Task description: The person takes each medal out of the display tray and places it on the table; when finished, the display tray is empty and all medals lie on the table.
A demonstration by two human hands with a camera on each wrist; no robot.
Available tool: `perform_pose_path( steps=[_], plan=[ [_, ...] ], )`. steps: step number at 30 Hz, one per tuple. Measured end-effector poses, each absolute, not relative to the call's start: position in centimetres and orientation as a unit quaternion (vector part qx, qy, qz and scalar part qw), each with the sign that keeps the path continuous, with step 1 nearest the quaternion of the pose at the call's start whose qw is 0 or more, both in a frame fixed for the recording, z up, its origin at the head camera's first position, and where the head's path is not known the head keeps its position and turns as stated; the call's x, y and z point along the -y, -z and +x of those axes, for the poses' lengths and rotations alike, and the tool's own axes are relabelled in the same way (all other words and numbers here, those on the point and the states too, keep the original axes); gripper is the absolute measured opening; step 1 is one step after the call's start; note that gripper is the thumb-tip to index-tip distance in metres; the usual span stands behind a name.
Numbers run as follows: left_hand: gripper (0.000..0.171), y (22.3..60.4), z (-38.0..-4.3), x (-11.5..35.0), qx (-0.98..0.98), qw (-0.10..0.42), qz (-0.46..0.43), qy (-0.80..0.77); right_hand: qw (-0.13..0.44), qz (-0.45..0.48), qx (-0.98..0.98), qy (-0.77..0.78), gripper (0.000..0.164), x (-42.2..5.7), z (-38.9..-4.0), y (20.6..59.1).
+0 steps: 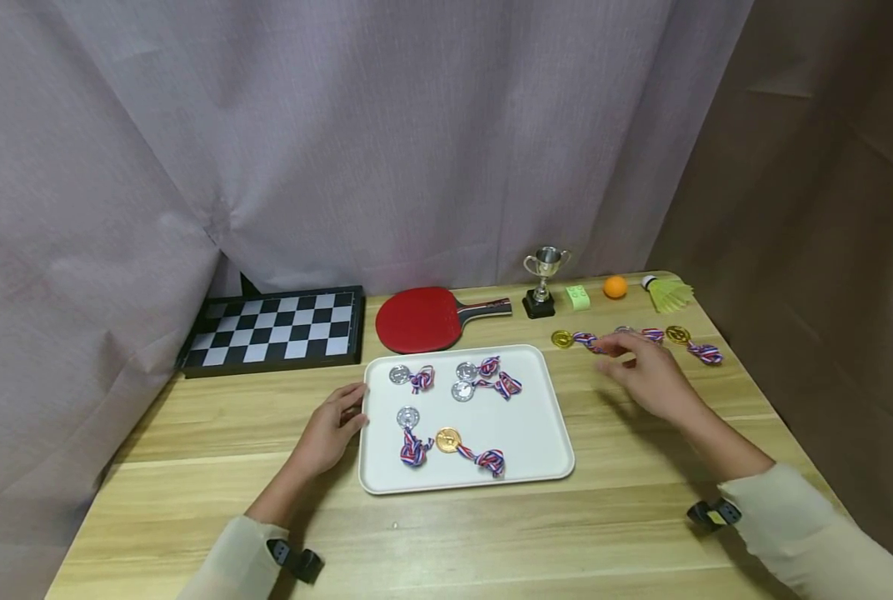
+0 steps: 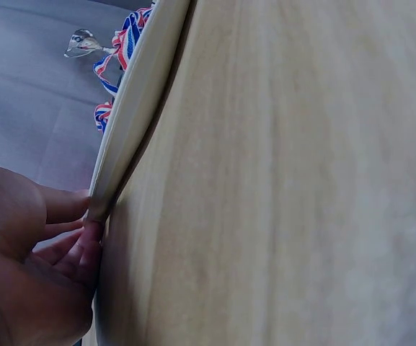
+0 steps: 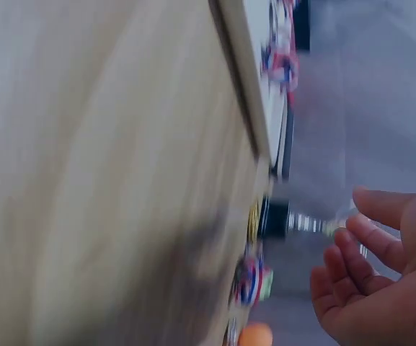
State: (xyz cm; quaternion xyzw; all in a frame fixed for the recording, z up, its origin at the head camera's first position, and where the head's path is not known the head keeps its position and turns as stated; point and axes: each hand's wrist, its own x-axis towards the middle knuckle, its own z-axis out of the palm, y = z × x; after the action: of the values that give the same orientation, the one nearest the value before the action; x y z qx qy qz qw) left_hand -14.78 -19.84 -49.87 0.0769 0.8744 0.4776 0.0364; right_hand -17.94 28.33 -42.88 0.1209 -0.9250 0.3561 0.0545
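Observation:
My left hand (image 1: 330, 429) is at the left side of a white tray (image 1: 544, 417), pinching its rim between thumb and fingers (image 2: 69, 205). On the tray lie several silver medals (image 1: 399, 375) and one gold medal (image 1: 448, 440), each with a bunched red, white and blue ribbon. My right hand (image 1: 645, 375) hovers right of the tray, holding nothing, its fingers loosely bent. Just beyond it on the table are a gold medal (image 1: 562, 339), a partly hidden medal with a striped ribbon (image 1: 652, 335), and another gold medal (image 1: 677, 334) further right.
Along the back stand a chessboard (image 1: 281, 327), a red table tennis bat (image 1: 420, 320), a small trophy cup (image 1: 546, 271) on a black base, a light green block (image 1: 577, 297), an orange ball (image 1: 615, 287) and a yellow shuttlecock (image 1: 667, 293). A grey curtain (image 1: 386, 142) hangs behind the wooden table (image 1: 446, 542).

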Motion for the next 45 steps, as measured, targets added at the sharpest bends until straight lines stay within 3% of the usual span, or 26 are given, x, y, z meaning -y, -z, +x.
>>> perform_pose_path(
  steps=[12,25,45],
  plan=[
    [0.052,50.0,-14.8,20.0,-0.881,0.037,0.07,-0.466,-0.066,0.196,0.888,-0.41,0.028,-19.4,-16.2,44.3],
    [0.051,49.9,-14.8,19.9,-0.878,0.037,0.072,-0.471,-0.145,0.287,0.853,-0.41,0.029,-12.3,-16.1,46.6],
    [0.051,49.8,-14.8,19.9,-0.878,0.037,0.077,-0.471,-0.151,0.331,0.874,-0.321,0.033,-9.9,-15.9,47.3]
  ],
)
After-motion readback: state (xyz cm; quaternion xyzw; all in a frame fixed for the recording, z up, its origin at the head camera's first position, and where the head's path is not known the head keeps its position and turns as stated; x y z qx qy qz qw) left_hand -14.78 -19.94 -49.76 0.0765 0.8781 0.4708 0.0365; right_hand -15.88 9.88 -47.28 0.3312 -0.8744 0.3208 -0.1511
